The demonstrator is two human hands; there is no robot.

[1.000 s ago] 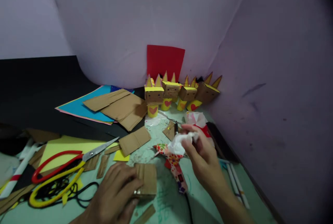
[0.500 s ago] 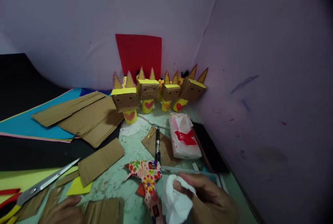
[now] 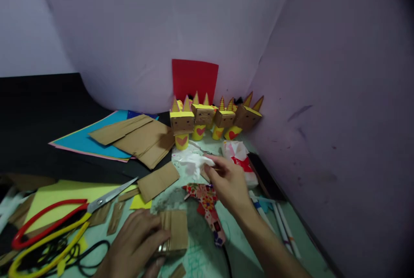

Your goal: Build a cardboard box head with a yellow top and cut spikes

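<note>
My right hand (image 3: 231, 185) reaches over the middle of the table and pinches a crumpled white tissue (image 3: 191, 166), slightly blurred. Below it a flower-patterned glue gun (image 3: 208, 211) lies on its side, nozzle to the left. At the lower middle, my left hand (image 3: 134, 241) grips the left side of a small cardboard box (image 3: 177, 230), thumb along its front. Some of those fingers are hidden behind the hand. Large scissors (image 3: 97, 202) with red and yellow handles lie open to the left of that hand.
Several cardboard figures with yellow bodies (image 3: 182, 141) stand at the back before a red sheet (image 3: 194, 79). A tissue pack (image 3: 250, 176) and a dark phone-like slab (image 3: 267, 179) lie by the right wall. Cardboard pieces (image 3: 158, 181) and coloured sheets (image 3: 77, 142) cover the left.
My right hand has carried the tissue forward, past the glue gun. My left hand has come further into view and now holds the cardboard box. The view has turned left and down.
</note>
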